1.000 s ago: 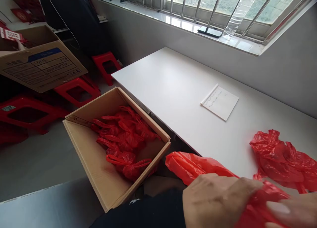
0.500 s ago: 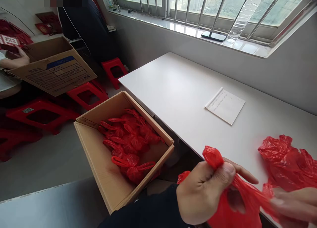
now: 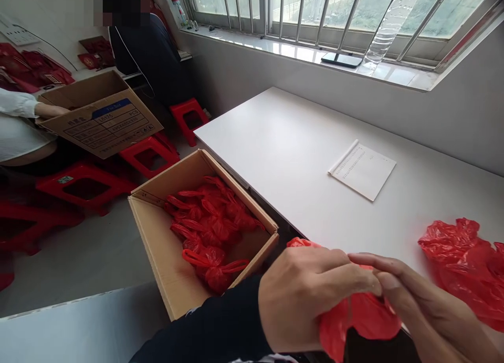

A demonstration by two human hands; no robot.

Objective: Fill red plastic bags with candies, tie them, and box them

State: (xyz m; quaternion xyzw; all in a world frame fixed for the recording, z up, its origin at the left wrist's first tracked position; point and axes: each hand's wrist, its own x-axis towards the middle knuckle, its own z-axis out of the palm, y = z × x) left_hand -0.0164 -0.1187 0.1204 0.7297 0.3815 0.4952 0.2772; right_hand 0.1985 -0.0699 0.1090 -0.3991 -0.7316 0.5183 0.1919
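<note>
Head view: my left hand (image 3: 311, 294) and right hand (image 3: 417, 300), apart a moment ago, now touch, both clamped on the red bag (image 3: 366, 318), bunched tighter at the table (image 3: 299, 158) edge beside the box (image 3: 157, 247)

Head-worn view, forward-down, close over hands (image 3: 354, 300)
</note>
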